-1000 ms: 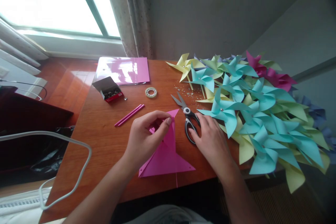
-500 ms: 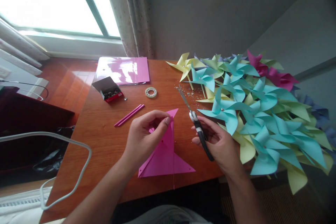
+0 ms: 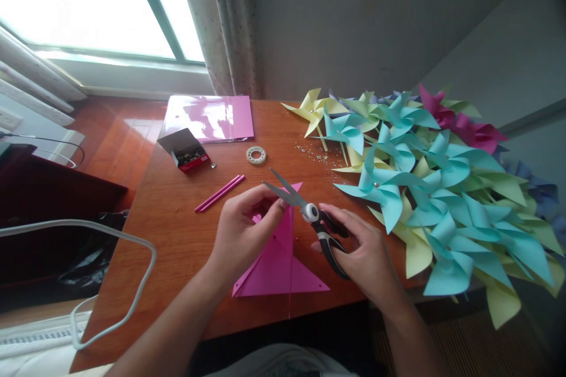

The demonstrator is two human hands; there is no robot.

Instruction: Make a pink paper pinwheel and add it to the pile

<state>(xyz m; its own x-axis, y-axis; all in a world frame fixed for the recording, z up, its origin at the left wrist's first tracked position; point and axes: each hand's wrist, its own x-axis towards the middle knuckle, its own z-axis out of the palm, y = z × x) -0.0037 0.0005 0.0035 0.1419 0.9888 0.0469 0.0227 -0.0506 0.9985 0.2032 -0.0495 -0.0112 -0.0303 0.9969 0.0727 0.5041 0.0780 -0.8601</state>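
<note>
My left hand (image 3: pixel 243 230) pinches the upper fold of a pink paper sheet (image 3: pixel 278 259) that lies folded into triangles at the table's front edge. My right hand (image 3: pixel 362 250) grips the black handles of a pair of scissors (image 3: pixel 309 215). The scissor blades are slightly apart and point left, just above the pink paper's top tip and close to my left fingertips.
A big pile of blue, yellow and magenta paper pinwheels (image 3: pixel 424 182) covers the table's right side. Further back lie two pink sticks (image 3: pixel 219 192), a tape roll (image 3: pixel 255 155), a small open box of pins (image 3: pixel 184 149) and a pink folder (image 3: pixel 207 118). A white cable (image 3: pixel 132 283) loops at the left.
My right hand lifted the scissors off the table and swung them left, from pointing away to pointing over the pink paper. My left hand kept its pinch on the paper.
</note>
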